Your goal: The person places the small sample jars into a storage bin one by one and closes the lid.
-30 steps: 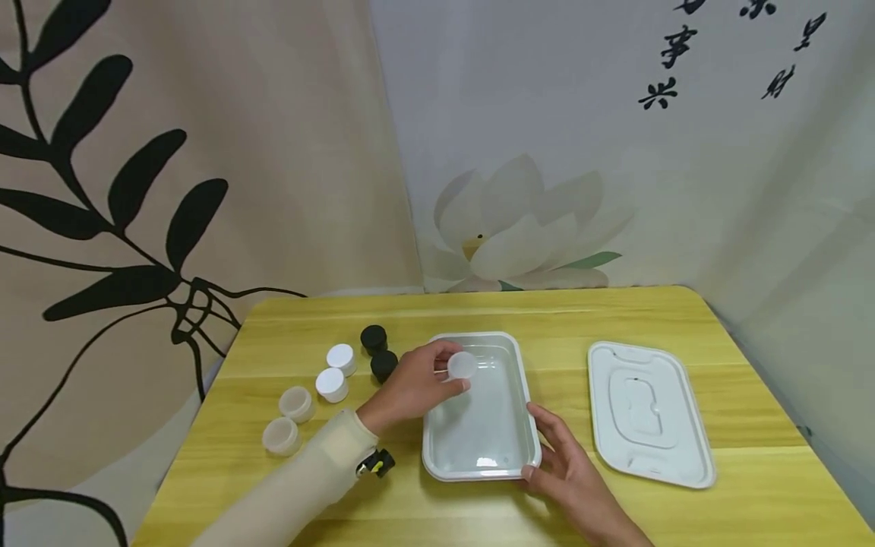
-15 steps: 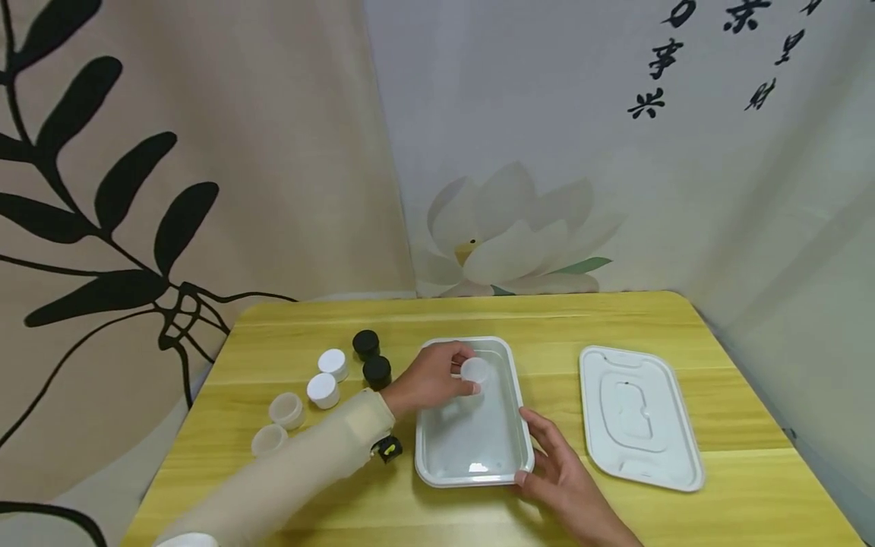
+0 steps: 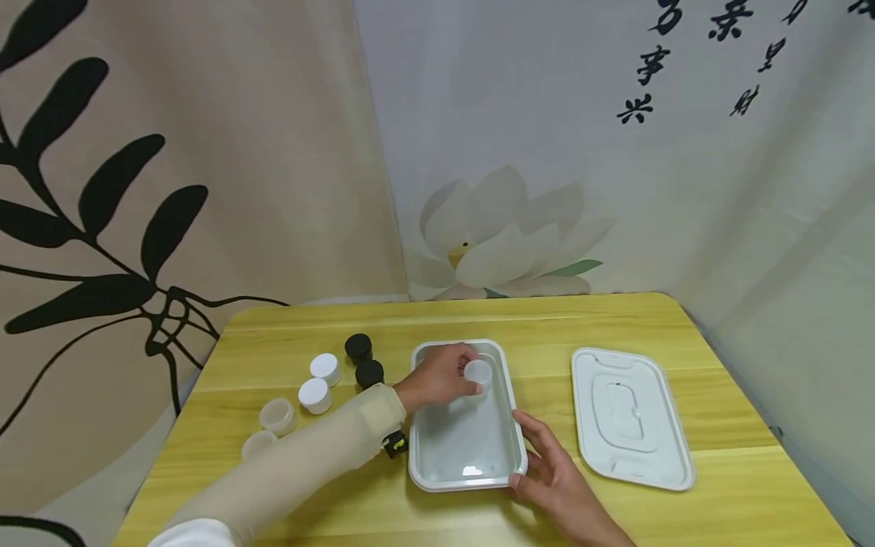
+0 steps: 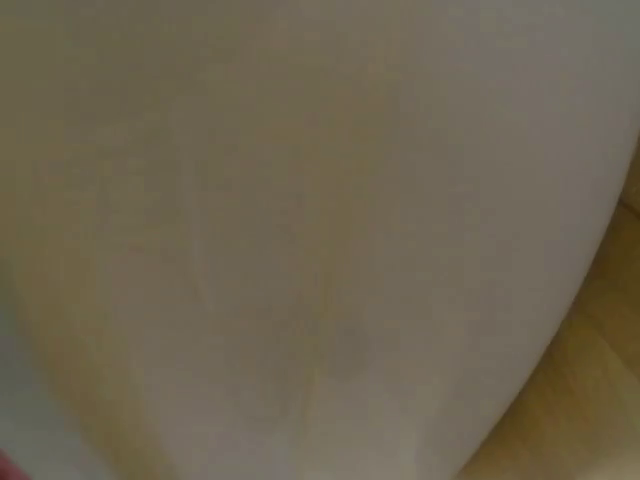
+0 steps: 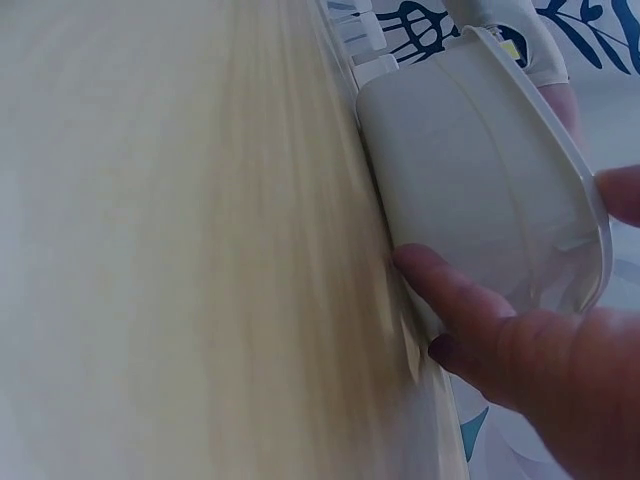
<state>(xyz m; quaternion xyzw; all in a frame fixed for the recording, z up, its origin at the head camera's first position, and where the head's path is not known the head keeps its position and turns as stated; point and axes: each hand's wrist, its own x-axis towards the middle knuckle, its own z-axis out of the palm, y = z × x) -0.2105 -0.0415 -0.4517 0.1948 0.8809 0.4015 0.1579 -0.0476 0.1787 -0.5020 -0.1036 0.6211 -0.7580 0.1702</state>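
Note:
My left hand [image 3: 440, 376] pinches a small round translucent white jar [image 3: 478, 373] above the far half of an open white plastic box [image 3: 472, 457]. The thumb sits at the jar's near side, the fingers at its far side. My right hand [image 3: 557, 486] holds the box at its right side near the front corner. In the right wrist view, fingertips [image 5: 415, 262] of that hand press the outer wall of the box [image 5: 460, 170], and another digit meets the rim. A pale sleeve [image 4: 330, 230] fills most of the left wrist view, so the left hand is hidden there.
Left of the box stand two black-topped jars [image 3: 358, 348], two white-topped jars [image 3: 324, 368] and two translucent jars [image 3: 277, 416], one partly behind the left forearm. A white lid [image 3: 632, 418] lies on the wooden table [image 3: 745, 471] to the right. A printed curtain [image 3: 273, 152] hangs behind.
My left hand has carried the jar a little to the right over the box. The right hand keeps its hold on the box. The head view has turned slightly right.

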